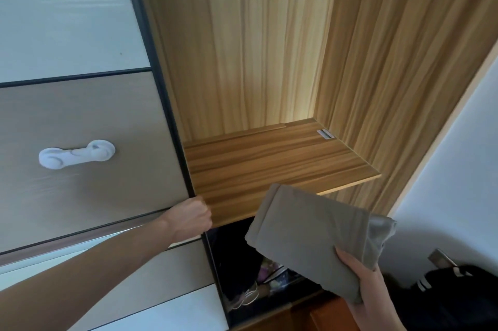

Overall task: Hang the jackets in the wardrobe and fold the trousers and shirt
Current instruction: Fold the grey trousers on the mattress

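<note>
Left hand [192, 219] grips sliding door [89, 158] edge mid-frame, right hand [362, 281] holds folded grey garment [310, 239] lower right below wooden shelf [280, 166]; one-handed grip risks fold slumping open.

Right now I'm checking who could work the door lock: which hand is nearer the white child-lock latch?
Left. The left hand grips the sliding door's edge, right of and below the latch. The right hand holds folded grey clothing, farther right.

Two bare, sleeveless forearms [107, 258].
</note>
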Demonstrator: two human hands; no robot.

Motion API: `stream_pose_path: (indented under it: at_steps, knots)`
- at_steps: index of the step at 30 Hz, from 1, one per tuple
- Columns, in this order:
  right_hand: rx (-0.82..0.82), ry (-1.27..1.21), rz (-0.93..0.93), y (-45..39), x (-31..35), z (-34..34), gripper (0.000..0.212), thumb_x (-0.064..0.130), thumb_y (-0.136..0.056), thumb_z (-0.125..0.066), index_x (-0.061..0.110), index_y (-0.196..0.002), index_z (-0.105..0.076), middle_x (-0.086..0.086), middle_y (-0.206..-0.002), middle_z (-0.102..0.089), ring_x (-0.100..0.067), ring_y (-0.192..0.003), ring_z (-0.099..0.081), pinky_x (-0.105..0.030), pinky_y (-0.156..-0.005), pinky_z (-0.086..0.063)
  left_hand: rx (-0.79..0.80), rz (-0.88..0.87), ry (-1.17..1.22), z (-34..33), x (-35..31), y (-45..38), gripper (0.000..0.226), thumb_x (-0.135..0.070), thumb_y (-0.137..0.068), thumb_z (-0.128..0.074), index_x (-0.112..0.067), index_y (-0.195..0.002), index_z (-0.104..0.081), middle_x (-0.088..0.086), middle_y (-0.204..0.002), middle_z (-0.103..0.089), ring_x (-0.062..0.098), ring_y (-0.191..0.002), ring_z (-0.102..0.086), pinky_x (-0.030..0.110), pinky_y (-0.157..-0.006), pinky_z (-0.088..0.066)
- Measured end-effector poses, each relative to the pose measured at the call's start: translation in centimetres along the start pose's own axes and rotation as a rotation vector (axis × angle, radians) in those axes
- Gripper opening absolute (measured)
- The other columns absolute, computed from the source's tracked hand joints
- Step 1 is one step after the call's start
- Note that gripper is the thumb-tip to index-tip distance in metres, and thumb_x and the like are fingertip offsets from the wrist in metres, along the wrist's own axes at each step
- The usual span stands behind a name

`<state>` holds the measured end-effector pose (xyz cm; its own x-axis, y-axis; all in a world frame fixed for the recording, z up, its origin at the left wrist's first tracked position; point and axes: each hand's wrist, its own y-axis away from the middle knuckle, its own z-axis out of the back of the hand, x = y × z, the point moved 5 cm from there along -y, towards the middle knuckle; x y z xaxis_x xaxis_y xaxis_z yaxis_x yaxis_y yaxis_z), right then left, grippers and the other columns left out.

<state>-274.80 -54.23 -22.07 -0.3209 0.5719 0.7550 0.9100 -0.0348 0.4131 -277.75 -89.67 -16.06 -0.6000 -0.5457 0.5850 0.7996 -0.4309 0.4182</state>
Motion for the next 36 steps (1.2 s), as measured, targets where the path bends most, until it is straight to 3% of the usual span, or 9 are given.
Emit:
stream_pose_path:
  at_steps: [7, 12, 15, 18, 21, 23, 26, 30, 36]
  knots:
    - [0.061, 0.049, 0.011, -0.2, -1.2, -1.7, 0.084, 0.012, -0.071, -0.083, 0.028, -0.148, -0.052, -0.010, -0.134, -0.069, -0.040, -0.120, -0.065, -0.065, -0.106, -0.049, 0.030, -0.017, -0.044, -3.3, 0.2, 3.9, 0.028, 0.006, -0.096, -0.048, 0.000, -0.104, -0.073, 0.020, -0.103, -0.072, 0.035, -0.096, -0.068, 0.047, -0.092, -0.049]
    - [0.066, 0.088, -0.024, -0.8, -2.1, -2.5, 0.088, 0.015, -0.070, -0.085, 0.027, -0.150, -0.049, -0.009, -0.135, -0.067, -0.039, -0.120, -0.065, -0.062, -0.102, -0.053, 0.066, -0.004, -0.132, -5.3, 0.4, 5.3, 0.028, 0.007, -0.091, -0.053, -0.002, -0.106, -0.075, 0.020, -0.105, -0.073, 0.038, -0.101, -0.068, 0.051, -0.100, -0.048]
    - [0.076, 0.108, -0.050, -1.2, -2.3, -3.1, 0.084, 0.016, -0.068, -0.086, 0.026, -0.145, -0.054, -0.008, -0.133, -0.069, -0.037, -0.118, -0.067, -0.053, -0.088, -0.061, 0.068, 0.076, -0.016, -5.3, 0.6, 5.3, 0.021, -0.005, -0.098, -0.055, -0.007, -0.109, -0.073, 0.015, -0.111, -0.071, 0.036, -0.104, -0.065, 0.046, -0.093, -0.052]
    - [0.103, 0.134, -0.058, -1.9, -2.2, -3.6, 0.079, 0.016, -0.069, -0.087, 0.025, -0.141, -0.057, -0.008, -0.129, -0.072, -0.036, -0.116, -0.069, -0.051, -0.079, -0.065, -0.082, 0.304, 0.395, -4.4, -0.1, 3.9, 0.029, -0.038, -0.101, -0.051, -0.016, -0.113, -0.065, 0.006, -0.109, -0.069, 0.030, -0.102, -0.066, 0.038, -0.077, -0.051]
    - [0.134, 0.168, -0.063, -2.7, -1.6, -4.2, 0.073, 0.016, -0.070, -0.088, 0.028, -0.136, -0.060, -0.007, -0.125, -0.074, -0.038, -0.114, -0.070, -0.052, -0.077, -0.064, -0.072, 0.492, 1.503, -4.9, -2.8, 1.5, 0.048, -0.027, -0.086, -0.066, -0.023, -0.132, -0.054, 0.002, -0.122, -0.070, 0.022, -0.114, -0.067, 0.036, -0.092, -0.054]
    - [0.155, 0.188, -0.052, -3.6, -0.9, -4.7, 0.072, 0.016, -0.066, -0.089, 0.030, -0.132, -0.062, -0.005, -0.122, -0.076, -0.034, -0.110, -0.073, -0.050, -0.079, -0.064, 0.163, 0.332, 2.302, -4.5, -6.3, -0.4, 0.079, -0.019, -0.081, -0.080, -0.026, -0.148, -0.039, 0.006, -0.137, -0.067, 0.023, -0.127, -0.064, 0.041, -0.107, -0.052]
    - [0.202, 0.224, -0.062, -5.4, 0.3, -5.7, 0.072, 0.016, -0.064, -0.090, 0.028, -0.129, -0.064, -0.005, -0.118, -0.078, -0.028, -0.100, -0.077, -0.041, -0.070, -0.064, 0.187, -0.024, 2.912, -2.8, -8.9, -3.4, 0.077, -0.021, -0.092, -0.082, -0.021, -0.152, -0.034, 0.020, -0.147, -0.059, 0.040, -0.137, -0.056, 0.050, -0.108, -0.051]
    - [0.296, 0.345, -0.122, -8.6, 2.1, -6.6, 0.074, 0.017, -0.069, -0.094, 0.023, -0.135, -0.063, -0.011, -0.121, -0.076, -0.034, -0.105, -0.075, -0.046, -0.075, -0.063, -0.125, 0.250, 3.259, -2.7, -8.3, -7.0, 0.083, -0.027, -0.076, -0.096, -0.013, -0.145, -0.053, 0.020, -0.139, -0.065, 0.039, -0.126, -0.065, 0.049, -0.097, -0.057]
    - [0.438, 0.667, -0.140, -13.7, 5.2, -8.6, 0.091, 0.039, -0.060, -0.102, 0.027, -0.139, -0.058, -0.003, -0.124, -0.076, -0.026, -0.112, -0.074, -0.041, -0.087, -0.063, -0.333, 0.663, 2.939, -2.2, -6.2, -11.0, 0.087, -0.048, -0.059, -0.100, -0.016, -0.132, -0.067, 0.008, -0.122, -0.077, 0.027, -0.110, -0.075, 0.038, -0.081, -0.062]
